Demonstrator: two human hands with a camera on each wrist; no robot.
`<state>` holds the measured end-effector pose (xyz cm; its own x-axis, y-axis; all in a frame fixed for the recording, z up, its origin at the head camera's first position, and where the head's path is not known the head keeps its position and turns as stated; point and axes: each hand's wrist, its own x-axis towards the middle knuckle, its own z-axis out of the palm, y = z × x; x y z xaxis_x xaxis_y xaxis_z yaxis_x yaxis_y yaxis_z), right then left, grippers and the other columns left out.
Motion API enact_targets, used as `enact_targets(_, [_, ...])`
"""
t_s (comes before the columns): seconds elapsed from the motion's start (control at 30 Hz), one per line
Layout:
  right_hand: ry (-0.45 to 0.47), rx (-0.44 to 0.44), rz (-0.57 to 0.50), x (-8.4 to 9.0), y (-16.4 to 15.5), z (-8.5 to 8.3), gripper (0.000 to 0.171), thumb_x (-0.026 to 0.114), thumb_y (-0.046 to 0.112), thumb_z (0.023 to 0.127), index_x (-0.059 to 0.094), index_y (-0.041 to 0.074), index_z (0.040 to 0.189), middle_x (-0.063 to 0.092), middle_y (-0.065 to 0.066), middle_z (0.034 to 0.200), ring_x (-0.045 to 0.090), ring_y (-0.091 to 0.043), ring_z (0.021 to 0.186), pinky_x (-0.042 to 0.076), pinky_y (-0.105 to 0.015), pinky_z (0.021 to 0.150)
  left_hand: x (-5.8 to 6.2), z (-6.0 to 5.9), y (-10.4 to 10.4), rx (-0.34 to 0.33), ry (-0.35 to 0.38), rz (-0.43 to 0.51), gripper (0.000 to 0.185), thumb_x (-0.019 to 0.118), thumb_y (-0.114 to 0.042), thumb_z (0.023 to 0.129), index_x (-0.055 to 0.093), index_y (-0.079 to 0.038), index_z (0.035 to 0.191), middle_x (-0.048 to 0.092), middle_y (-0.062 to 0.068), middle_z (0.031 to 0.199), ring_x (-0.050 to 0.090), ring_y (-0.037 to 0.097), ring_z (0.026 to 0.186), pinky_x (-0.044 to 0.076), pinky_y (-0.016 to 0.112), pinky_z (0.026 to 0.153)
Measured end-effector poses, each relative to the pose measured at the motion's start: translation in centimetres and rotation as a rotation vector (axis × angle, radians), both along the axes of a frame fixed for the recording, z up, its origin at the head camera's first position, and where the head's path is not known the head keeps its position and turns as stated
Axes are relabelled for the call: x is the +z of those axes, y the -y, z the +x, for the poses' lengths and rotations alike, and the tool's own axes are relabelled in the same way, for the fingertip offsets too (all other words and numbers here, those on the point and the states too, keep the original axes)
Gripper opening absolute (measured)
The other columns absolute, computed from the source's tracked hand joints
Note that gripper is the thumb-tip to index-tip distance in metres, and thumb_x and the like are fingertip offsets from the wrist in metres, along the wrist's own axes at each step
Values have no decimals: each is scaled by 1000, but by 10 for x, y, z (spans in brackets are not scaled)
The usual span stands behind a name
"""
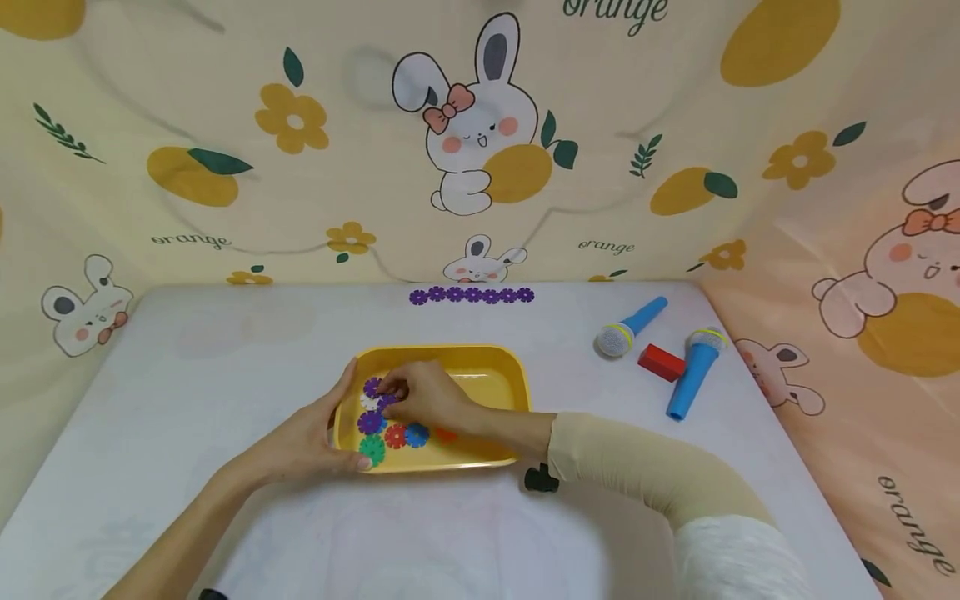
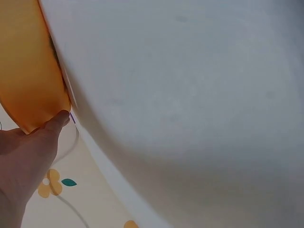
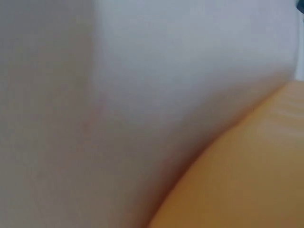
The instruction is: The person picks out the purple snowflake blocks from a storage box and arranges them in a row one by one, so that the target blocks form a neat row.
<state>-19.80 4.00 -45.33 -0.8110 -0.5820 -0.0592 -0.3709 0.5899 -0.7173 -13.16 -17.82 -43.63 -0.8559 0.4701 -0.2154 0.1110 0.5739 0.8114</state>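
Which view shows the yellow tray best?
Head view: the whole yellow tray shows, with the snowflake pieces in it, left hand at its left edge and right hand over the pieces. Left wrist shows only an outer corner; right wrist shows a blurred yellow patch.

You can read only one word, "orange", printed in script on the backdrop cloth (image 1: 480,125): at the top edge, at left, at centre right, and sideways at the lower right. Other small marks may be lettering; too blurred to tell.
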Motion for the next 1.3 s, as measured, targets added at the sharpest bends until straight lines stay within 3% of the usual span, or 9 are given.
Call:
enact_targets(0.13, [-85,12,50,-2,2,2,22,84,18,81,77,12,101,69,5,86,57,-1,74,49,-10,67,2,0,0,-11,-16,-7,128,85,-42,76,-9,-21,160,11,24,163,25,47,144,28,63,113])
enact_targets(0.33, [-78,17,25,-3,0,3,13,81,16,84,77,14,96,67,7,85,57,-1,76,49,-10,69,3,0,0,-19,-26,-11,128,85,-42,76,-9,-18,160,12,25,162,23,49,144,26,64,113])
enact_targets(0.43, [-39,23,-5,0,-3,2,8,76,15,89,77,15,97,68,9,86,59,-1,75,51,-11,68,3,0,0,-21,-31,-8,128,86,-41,76,-8,-17,160,12,26,162,23,49,144,26,64,113])
enact_targets(0.6, [77,27,-72,16,-13,-1,16,72,16,93,78,13,108,71,9,87,63,-8,69,55,-19,62,3,0,-1,-17,-14,-6,128,86,-42,76,-8,-17,160,11,26,162,22,50,144,26,64,113])
enact_targets(0.73, [147,24,-190,34,-27,-6,21,71,13,92,76,6,111,75,4,93,71,-17,77,61,-30,70,3,0,0,-6,-9,-19,128,86,-42,76,-9,-18,160,12,26,162,22,51,143,26,65,112])
enact_targets(0.8, [182,7,-267,43,-36,-11,22,72,10,92,75,1,111,75,-1,96,73,-24,83,61,-39,76,3,1,0,-1,-12,-25,128,86,-41,76,-9,-18,160,13,27,162,23,51,143,26,66,111])
enact_targets(0.9, [160,-35,-315,56,-53,-21,25,74,12,91,74,1,113,76,-2,96,72,-26,86,60,-44,78,4,1,0,5,-10,-33,129,86,-42,75,-8,-18,160,13,26,162,23,51,143,27,65,112])
enact_targets(1.1, [49,-160,-239,74,-98,-49,35,77,22,89,73,14,122,74,3,104,68,-14,92,59,-27,77,6,0,-2,11,-5,-42,130,87,-42,74,-7,-17,160,12,26,162,20,50,144,26,65,112])
enact_targets(1.3, [40,-303,-210,72,-147,-82,40,73,15,91,67,9,130,68,-7,125,67,-22,103,57,-28,87,6,0,-2,10,3,-40,131,87,-41,74,-8,-18,160,12,26,162,21,51,144,26,65,111])
